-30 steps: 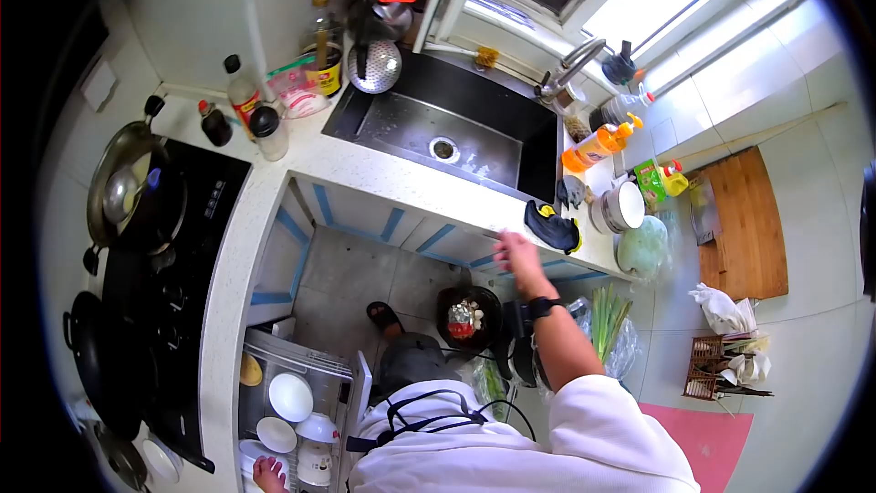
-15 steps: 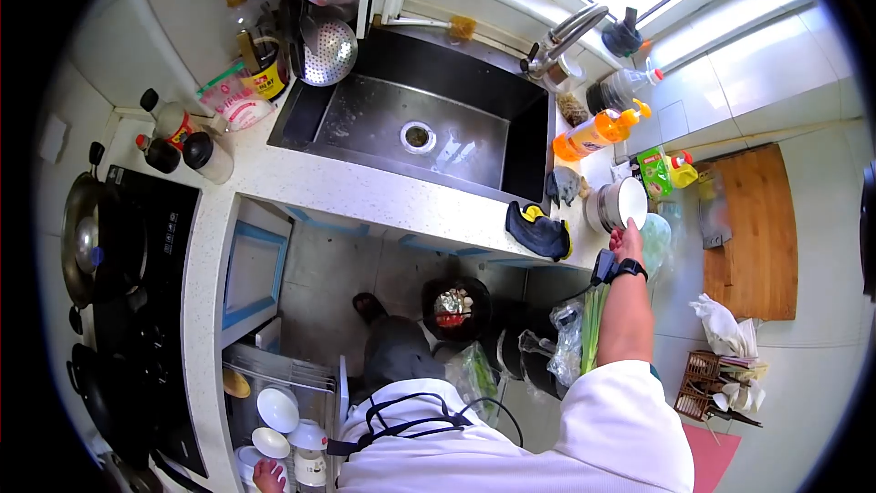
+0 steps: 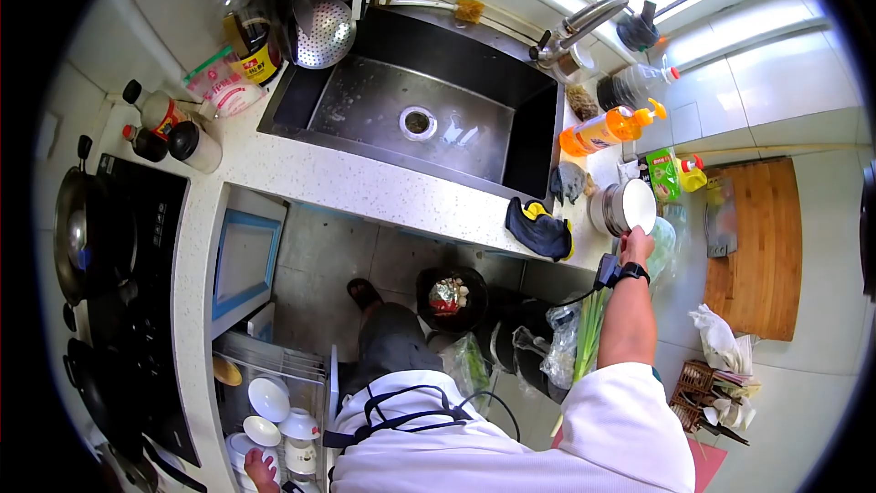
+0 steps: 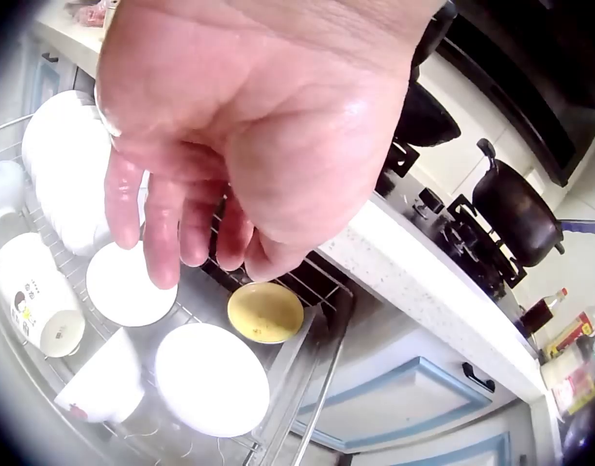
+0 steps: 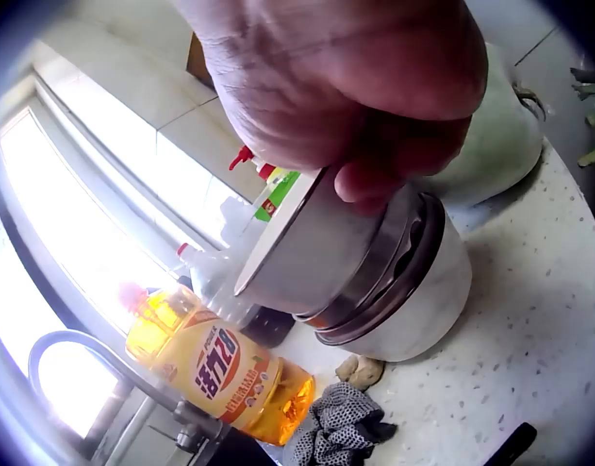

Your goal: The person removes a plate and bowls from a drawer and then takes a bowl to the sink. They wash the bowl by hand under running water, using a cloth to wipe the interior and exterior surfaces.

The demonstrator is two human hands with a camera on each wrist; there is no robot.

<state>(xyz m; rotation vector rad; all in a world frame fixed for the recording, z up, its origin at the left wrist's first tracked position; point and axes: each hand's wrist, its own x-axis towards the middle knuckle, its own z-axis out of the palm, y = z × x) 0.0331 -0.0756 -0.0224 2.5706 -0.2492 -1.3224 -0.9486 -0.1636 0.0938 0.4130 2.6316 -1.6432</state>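
Observation:
At the counter's right end, my right hand (image 3: 636, 244) is at a stack of white bowls (image 3: 628, 207). The right wrist view shows its fingers curled over the edge of the tilted top bowl (image 5: 312, 248), my right hand (image 5: 346, 87) covering part of the rim. Over the pulled-out dish rack, my left hand (image 3: 261, 469) hangs with nothing in it. In the left wrist view my left hand (image 4: 239, 126) has loosely bent fingers above white bowls (image 4: 212, 379), a yellow dish (image 4: 265, 313) and a white cup (image 4: 35, 291).
Behind the counter edge lies a black sink (image 3: 420, 119). Near the bowls are a dark glove (image 3: 540, 230), an orange soap bottle (image 3: 607, 131) and a green melon (image 3: 661, 242). A dark pot (image 3: 452, 301) stands on the floor; a cutting board (image 3: 757, 251) is at the right.
My right hand has moved right from in front of the counter to the bowl stack and taken hold of its edge. My left hand has stayed by the dish rack. The head view has shifted.

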